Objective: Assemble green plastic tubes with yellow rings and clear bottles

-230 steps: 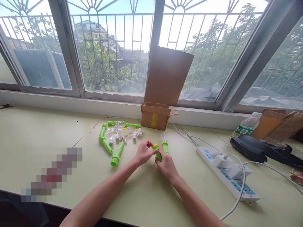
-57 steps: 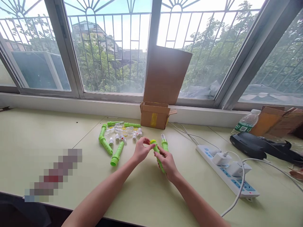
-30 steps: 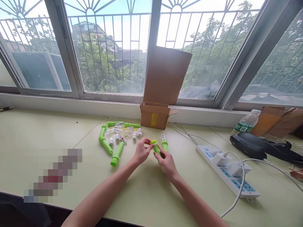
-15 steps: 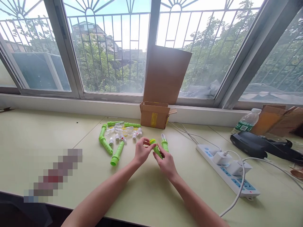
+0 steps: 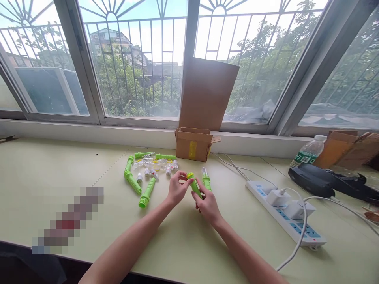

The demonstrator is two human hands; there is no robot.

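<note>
My right hand (image 5: 208, 204) is wrapped round the lower body of a green plastic tube (image 5: 194, 186) that tilts up and to the left. At the tube's upper end, my left hand (image 5: 177, 188) pinches its yellow-green cap (image 5: 190, 176) between thumb and fingers. A second green tube with a clear tip (image 5: 205, 179) lies on the table just right of my hands. Further left lie several loose green tubes (image 5: 132, 181), and small clear and white parts (image 5: 154, 165) are scattered behind them.
A small open cardboard box (image 5: 194, 144) stands against the window sill behind my hands. To the right lie a white power strip (image 5: 286, 215) with plugged chargers and cables, a water bottle (image 5: 308, 153) and a black object (image 5: 319, 181).
The tube has stayed in both hands; my left fingers have shifted slightly round its cap and the tube has tilted a little. Nothing else on the table has moved.
</note>
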